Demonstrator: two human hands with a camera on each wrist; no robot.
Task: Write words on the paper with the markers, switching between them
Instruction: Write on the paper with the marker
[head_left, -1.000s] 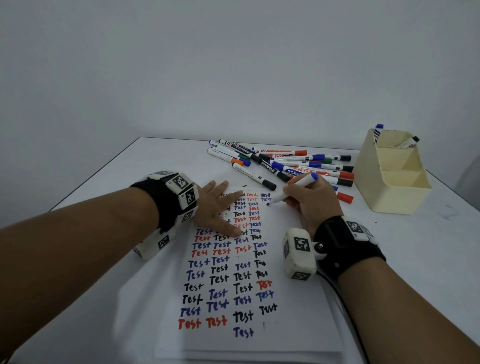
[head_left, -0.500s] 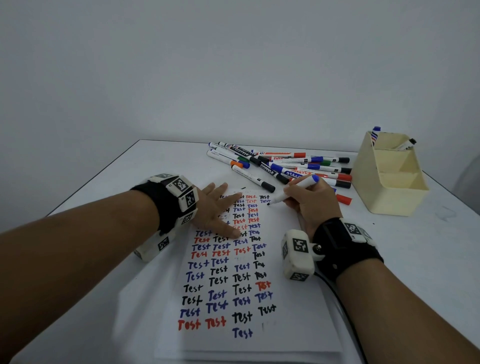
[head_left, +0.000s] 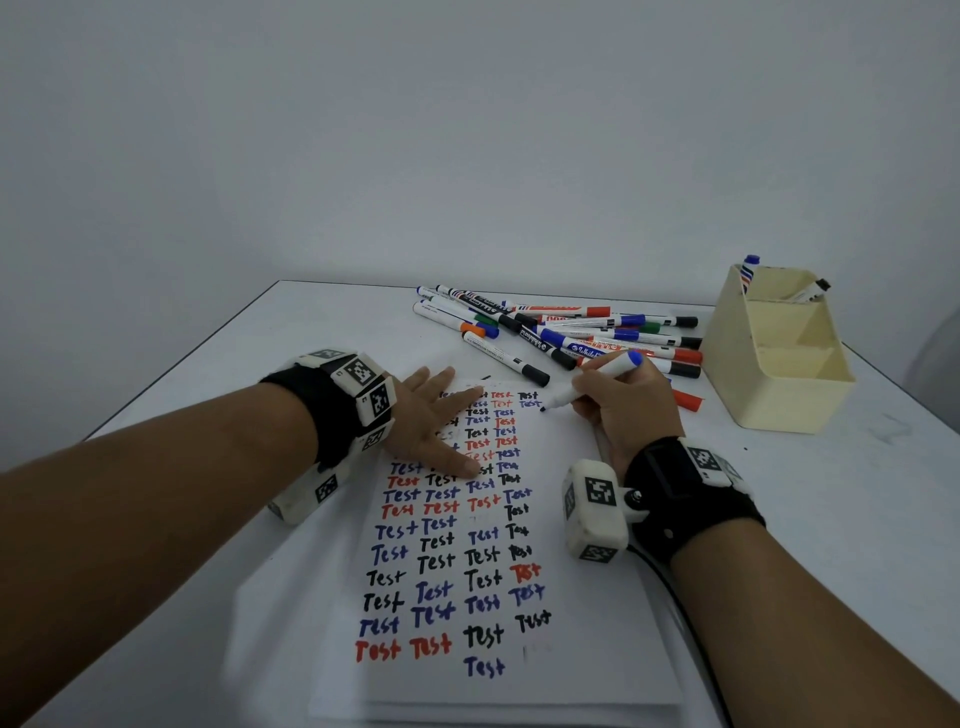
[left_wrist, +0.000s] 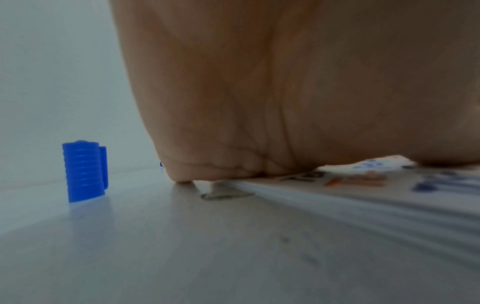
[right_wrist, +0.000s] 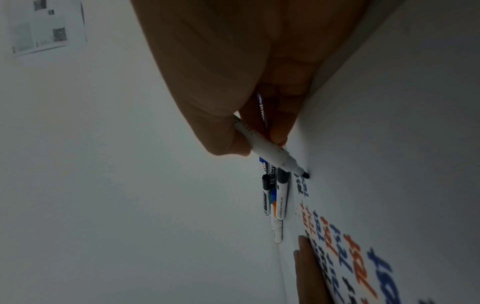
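Your right hand (head_left: 623, 410) grips a blue marker (head_left: 592, 382) in a writing hold, thumb and fingers (right_wrist: 226, 144) curled round the white barrel. Its dark tip touches the paper (head_left: 582, 597) at the far right of the written block, just right of the top rows of "Test". The marker's blue end points up and to the right.

Your left hand (head_left: 431, 421) lies flat with fingers spread and straight, pressing the far left part of the paper and covering some words. The sheet tops a stack on the white surface (head_left: 208, 415) and carries columns of "Test" in blue, black and red.

Beyond the paper lies a loose pile of markers (head_left: 587, 332), and to the far right a cream holder (head_left: 774, 358) with two markers standing in its back compartment. The left wrist view shows a blue cap (left_wrist: 84, 171) upright on the surface left of your hand.
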